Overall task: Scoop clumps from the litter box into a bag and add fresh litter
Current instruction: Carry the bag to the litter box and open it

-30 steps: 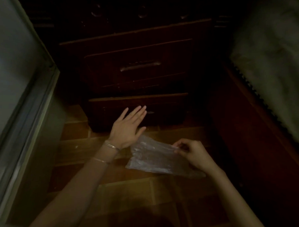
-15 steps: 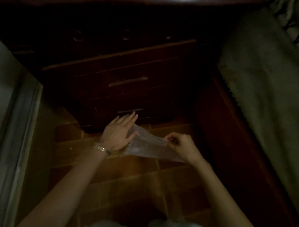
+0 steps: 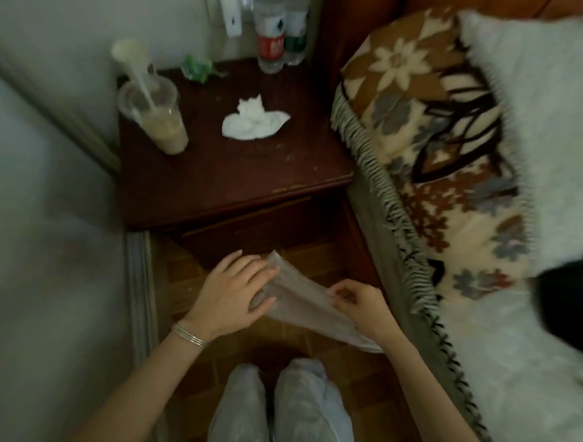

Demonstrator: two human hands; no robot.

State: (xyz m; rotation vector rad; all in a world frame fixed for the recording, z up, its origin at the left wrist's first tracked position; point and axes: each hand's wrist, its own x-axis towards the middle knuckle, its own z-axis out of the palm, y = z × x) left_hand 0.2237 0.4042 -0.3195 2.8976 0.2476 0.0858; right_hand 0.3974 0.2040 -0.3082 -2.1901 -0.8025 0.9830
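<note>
A thin clear plastic bag (image 3: pixel 301 299) hangs in the air between my hands, above the brown tiled floor. My left hand (image 3: pixel 232 293) lies flat against the bag's left end, fingers straight and together, thumb underneath. My right hand (image 3: pixel 355 300) pinches the bag's right edge between thumb and curled fingers. No litter box, scoop or litter shows in this view.
A dark wooden nightstand (image 3: pixel 225 171) stands just ahead, bearing a plastic cup with a straw (image 3: pixel 161 121), a crumpled tissue (image 3: pixel 252 120) and two bottles (image 3: pixel 280 36). A bed with a patterned blanket (image 3: pixel 430 153) fills the right. A grey door frame (image 3: pixel 137 281) borders the left.
The view has risen, so the nightstand's top now shows and the scene is brighter. My left hand moved from beside the bag onto its left end; my right hand keeps its pinch.
</note>
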